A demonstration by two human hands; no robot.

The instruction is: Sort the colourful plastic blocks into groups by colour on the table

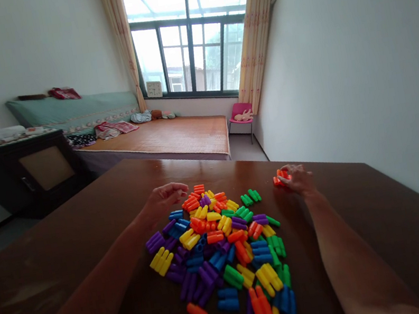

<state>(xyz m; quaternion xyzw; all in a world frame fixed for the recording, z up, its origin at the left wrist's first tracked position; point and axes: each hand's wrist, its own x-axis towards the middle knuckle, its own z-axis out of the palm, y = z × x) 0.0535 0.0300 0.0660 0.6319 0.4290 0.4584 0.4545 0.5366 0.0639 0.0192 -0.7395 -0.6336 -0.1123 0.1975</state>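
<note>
A spread pile of plastic pieces in orange, yellow, blue, purple and green [233, 277] lies on the brown table [119, 193]. My left hand [168, 193] is just above the pile's far left edge, fingers curled and pressed together; whether something small is between them is too small to tell. Out to the right, apart from the pile, my right hand [298, 178] has its fingers on orange pieces [282, 177] at the table's far side. Two green pieces [250, 196] lie between the pile and my right hand.
Beyond the table stands a low bed [174, 136] with cloths and soft toys on it. A dark cabinet [43, 171] is at the left, a pink chair [241, 111] by the right wall. The window [192, 52] is at the back.
</note>
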